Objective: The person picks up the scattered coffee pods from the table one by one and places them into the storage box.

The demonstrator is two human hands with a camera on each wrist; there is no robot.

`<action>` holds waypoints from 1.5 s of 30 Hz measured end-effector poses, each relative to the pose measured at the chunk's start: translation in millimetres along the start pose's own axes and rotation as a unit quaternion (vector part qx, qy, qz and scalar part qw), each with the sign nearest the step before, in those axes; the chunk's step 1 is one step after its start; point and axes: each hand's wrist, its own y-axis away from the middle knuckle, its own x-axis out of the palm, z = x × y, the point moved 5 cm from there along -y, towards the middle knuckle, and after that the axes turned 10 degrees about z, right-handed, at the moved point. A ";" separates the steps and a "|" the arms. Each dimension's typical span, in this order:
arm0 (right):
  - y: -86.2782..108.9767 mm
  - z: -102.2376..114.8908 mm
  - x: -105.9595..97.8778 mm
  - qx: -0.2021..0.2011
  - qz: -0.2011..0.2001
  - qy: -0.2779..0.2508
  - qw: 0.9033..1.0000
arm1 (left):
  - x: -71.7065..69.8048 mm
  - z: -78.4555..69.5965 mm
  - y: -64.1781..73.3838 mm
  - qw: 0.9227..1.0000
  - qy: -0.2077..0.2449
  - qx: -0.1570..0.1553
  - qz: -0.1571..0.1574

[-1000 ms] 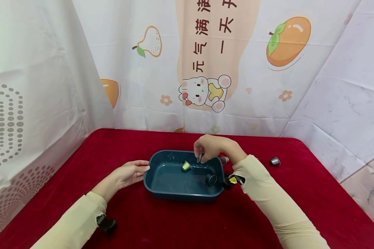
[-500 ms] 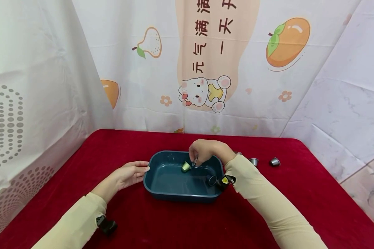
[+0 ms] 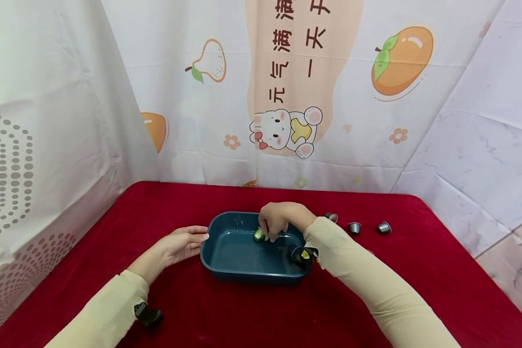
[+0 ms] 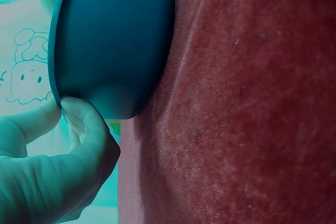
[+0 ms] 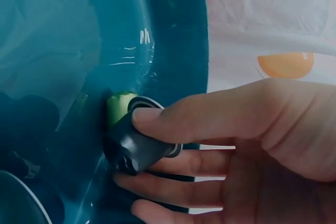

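A blue rectangular basin (image 3: pixel 243 258) sits on the red cloth. My left hand (image 3: pixel 182 244) pinches its left rim between thumb and fingers, as the left wrist view also shows. Inside the basin, my right hand (image 3: pixel 276 220) holds a dark coffee capsule (image 5: pixel 144 142) between thumb and fingers; the head view mostly hides it. Just beyond that capsule lies a light green capsule (image 5: pixel 121 106), also visible as a green capsule (image 3: pixel 258 235) beside my right fingertips in the head view. Another dark capsule (image 3: pixel 294 251) is near the basin's right end, partly covered by the wrist camera.
On the cloth right of the basin lie a dark capsule (image 3: pixel 331 217), a grey capsule (image 3: pixel 354 228) and a silver capsule (image 3: pixel 384 227). A printed curtain (image 3: pixel 191 121) hangs behind the table (image 3: pixel 191 198).
My right hand has moved left and down into the basin with the dark capsule, beside the green one. Capsules right of the basin have come out from behind the arm. The left hand stays put.
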 end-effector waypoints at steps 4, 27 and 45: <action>-1.4 3.0 3.2 0.007 0.011 0.002 1.000 | -0.3 -0.1 0.3 1.000 -0.003 -0.001 -0.003; 20.1 -7.5 -1.0 -0.044 -0.029 0.037 0.998 | 0.3 0.7 0.7 1.000 0.000 0.001 0.001; 66.3 -38.1 14.1 -0.183 -0.187 -0.013 0.965 | 1.7 -1.5 0.7 1.000 -0.007 0.001 0.009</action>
